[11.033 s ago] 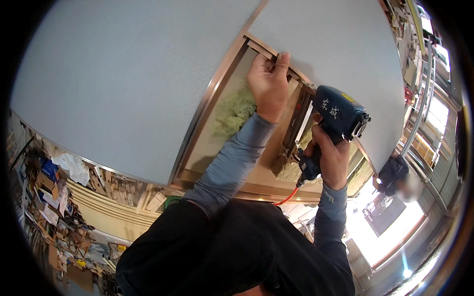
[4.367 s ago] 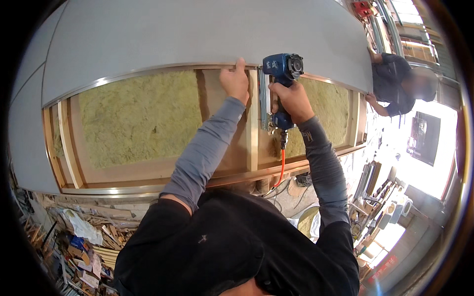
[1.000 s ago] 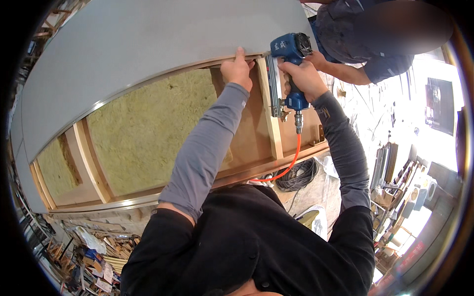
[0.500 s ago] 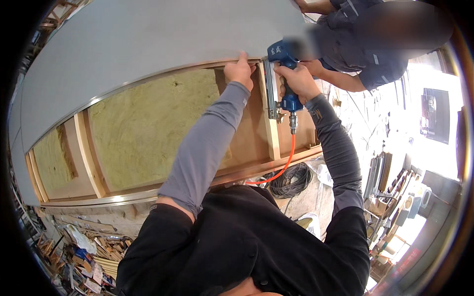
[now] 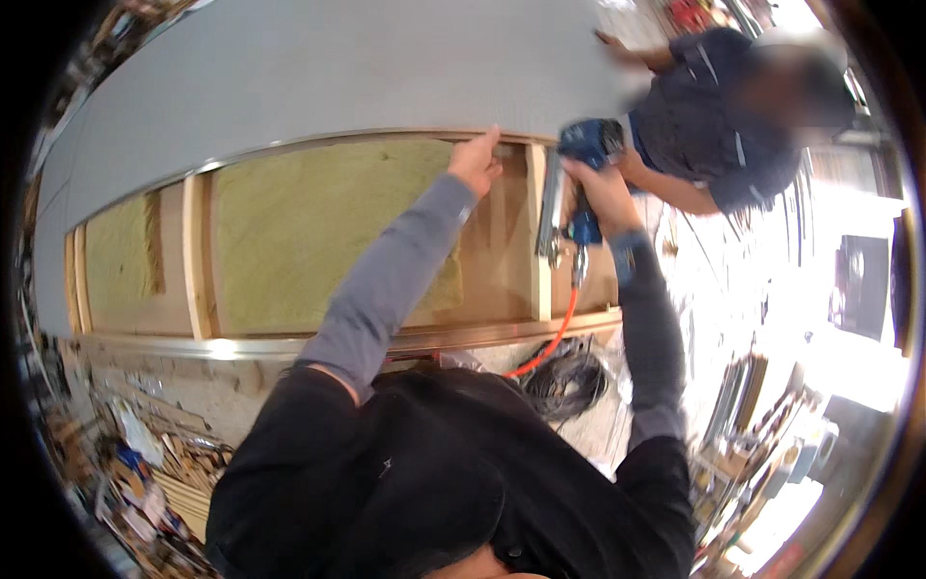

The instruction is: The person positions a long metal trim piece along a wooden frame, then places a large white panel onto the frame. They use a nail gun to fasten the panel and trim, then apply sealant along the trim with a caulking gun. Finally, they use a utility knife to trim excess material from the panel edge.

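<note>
In my right hand (image 5: 605, 191) is a blue pneumatic nail gun (image 5: 590, 140), gripped by its handle. Its long metal magazine (image 5: 550, 203) stands beside a wooden crosspiece (image 5: 538, 232), and an orange air hose (image 5: 569, 314) runs down from the fitting. My left hand (image 5: 475, 162) is at the edge of a large grey sheet (image 5: 338, 68), one finger stretched out over the edge and the others loosely bent below it. Under both hands lies a wooden frame (image 5: 198, 256) with yellow insulation batts (image 5: 333, 232) between its crosspieces.
A co-worker (image 5: 694, 125) in dark clothing stands at the far right beside the sheet, one hand near its end. A coil of dark cable (image 5: 564, 381) lies on the floor below the frame. Wood scraps (image 5: 183, 473) are piled at lower left; shelving with materials (image 5: 762, 434) stands at right.
The nail gun has moved slightly right and down, its magazine now tilted. My left hand's fingers have loosened at the sheet's edge. The co-worker has leaned away, and my view has shifted.
</note>
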{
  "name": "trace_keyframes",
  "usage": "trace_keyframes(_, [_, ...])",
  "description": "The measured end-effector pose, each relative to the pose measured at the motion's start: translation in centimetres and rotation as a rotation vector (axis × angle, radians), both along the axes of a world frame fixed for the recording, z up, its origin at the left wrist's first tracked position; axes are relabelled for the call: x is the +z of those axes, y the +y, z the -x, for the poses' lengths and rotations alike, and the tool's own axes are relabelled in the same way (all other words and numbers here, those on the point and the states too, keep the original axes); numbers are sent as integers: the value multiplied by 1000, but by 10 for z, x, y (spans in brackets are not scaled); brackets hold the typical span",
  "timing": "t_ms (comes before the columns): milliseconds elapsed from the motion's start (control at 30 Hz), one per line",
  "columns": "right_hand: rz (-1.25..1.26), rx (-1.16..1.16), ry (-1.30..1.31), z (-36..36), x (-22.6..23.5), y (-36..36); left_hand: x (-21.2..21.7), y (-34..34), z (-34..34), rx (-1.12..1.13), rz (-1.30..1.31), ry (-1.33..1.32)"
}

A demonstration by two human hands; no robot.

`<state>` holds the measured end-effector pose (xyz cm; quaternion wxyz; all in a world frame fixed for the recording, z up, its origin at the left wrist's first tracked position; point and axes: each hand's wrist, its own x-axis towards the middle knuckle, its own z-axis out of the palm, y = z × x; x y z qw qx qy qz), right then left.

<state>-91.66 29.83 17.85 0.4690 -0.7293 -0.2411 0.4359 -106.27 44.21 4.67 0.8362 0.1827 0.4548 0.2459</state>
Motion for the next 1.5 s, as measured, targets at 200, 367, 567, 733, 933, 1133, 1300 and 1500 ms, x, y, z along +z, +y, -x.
trace_keyframes(200, [-43, -161, 217, 92, 45, -131, 71, -123, 167, 17, -540, 40])
trace_keyframes(367, [10, 58, 101, 178, 31, -198, 63, -243, 248, -765, -520, -178])
trace_keyframes(567, [-176, 386, -29, 281, 31, -187, 48, -300, 303, -759, -676, -340])
trace_keyframes(733, [-274, 522, -257, 427, 18, -178, 95, -333, 446, -400, -482, -297])
trace_keyframes(933, [-123, 762, -53, 577, 17, -234, 88, -409, 575, 165, -142, -196])
trace_keyframes(1133, [-232, 1126, -487, 635, 21, -278, 39, -411, 680, 744, 177, -92])
trace_keyframes(1300, [-62, 1269, -400, 651, -25, -298, -56, -430, 734, 868, 93, -70])
trace_keyframes(1500, [-221, 1164, -254, 702, -167, -265, 17, -433, 737, 663, -111, 106])
